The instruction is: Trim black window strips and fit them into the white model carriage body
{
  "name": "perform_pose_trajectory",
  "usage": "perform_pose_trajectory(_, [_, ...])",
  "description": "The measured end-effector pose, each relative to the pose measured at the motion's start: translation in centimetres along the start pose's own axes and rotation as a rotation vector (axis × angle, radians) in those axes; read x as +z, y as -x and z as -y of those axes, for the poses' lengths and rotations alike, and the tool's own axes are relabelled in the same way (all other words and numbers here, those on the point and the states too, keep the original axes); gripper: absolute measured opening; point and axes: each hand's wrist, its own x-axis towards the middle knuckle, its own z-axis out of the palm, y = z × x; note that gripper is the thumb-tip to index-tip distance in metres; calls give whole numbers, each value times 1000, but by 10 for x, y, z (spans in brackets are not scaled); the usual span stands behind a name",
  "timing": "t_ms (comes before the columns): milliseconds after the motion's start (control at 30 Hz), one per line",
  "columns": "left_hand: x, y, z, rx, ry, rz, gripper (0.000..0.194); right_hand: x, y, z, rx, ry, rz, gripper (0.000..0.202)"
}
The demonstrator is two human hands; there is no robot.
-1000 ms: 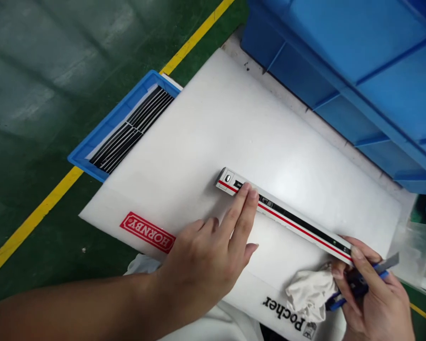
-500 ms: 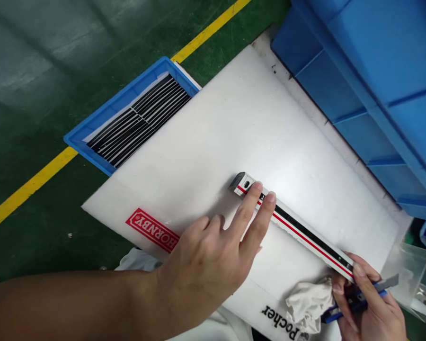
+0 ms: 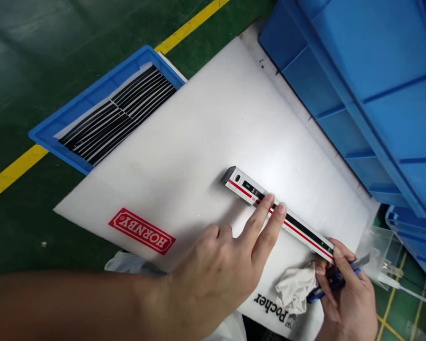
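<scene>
From where I stand, the carriage point(image 3: 305, 231) looks like smooth plastic with a slight sheen. The cloth point(image 3: 294, 289) is matt and crumpled; the knife point(image 3: 335, 279) pairs blue plastic with a grey metal blade point(image 3: 362, 261). Board point(image 3: 199, 142): smooth, softly glossy. Tray point(image 3: 71, 111) and crates point(image 3: 379, 61): blue plastic. Box point(image 3: 379, 241): clear plastic.

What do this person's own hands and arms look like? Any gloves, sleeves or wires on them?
Both the human left hand and the human right hand are bare, without gloves. No rings show on the visible parts of the fingers. The bare left forearm has no sleeve, watch or bracelet in view; any right sleeve lies outside the picture. No cables or markings show.
</scene>
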Motion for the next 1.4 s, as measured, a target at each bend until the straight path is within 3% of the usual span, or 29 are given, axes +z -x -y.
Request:
perform_pose_trajectory(233, [9,-1,-12,-7,-76,-22,59,0,-1,-1,-21,16,51,50])
perform_pose_trajectory(333, [6,-2,-8,16,-40,-37,57,0,-1,-2,-35,29,65,47])
perform_pose_trajectory(433, [1,-7,14,82,87,-146,51,-1,2,-3,-47,48,102,48])
perform_pose_trajectory(500, [0,-13,40,111,166,-324,52,-2,4,-4,-57,58,139,48])
perform_pose_trajectory(533, [0,-17,54,71,184,-343,54,-3,5,-4,-63,60,159,49])
perform_pose_trajectory(600, [1,-26,82,-40,189,-281,61,-5,6,-4,-77,63,201,52])
perform_pose_trajectory(667, [4,-34,102,-14,279,-164,62,-7,5,-4,-86,72,239,58])
perform_pose_trajectory(767, [6,-42,114,-27,452,-98,52,-8,0,-5,-99,82,277,60])
perform_pose_trajectory(967, [1,-46,101,-241,678,-103,52,-10,-9,-7,-137,43,346,60])
perform_pose_trajectory(1100, [-12,-44,85,-387,1065,-153,52,-14,0,0,-167,-20,388,55])
perform_pose_trajectory(1233, [-32,-43,65,-394,1412,-326,45,-21,18,16,-193,-88,426,52])
perform_pose_trajectory(1400, [-57,-37,47,-480,1449,-550,44,-33,41,34,-178,-74,492,55])
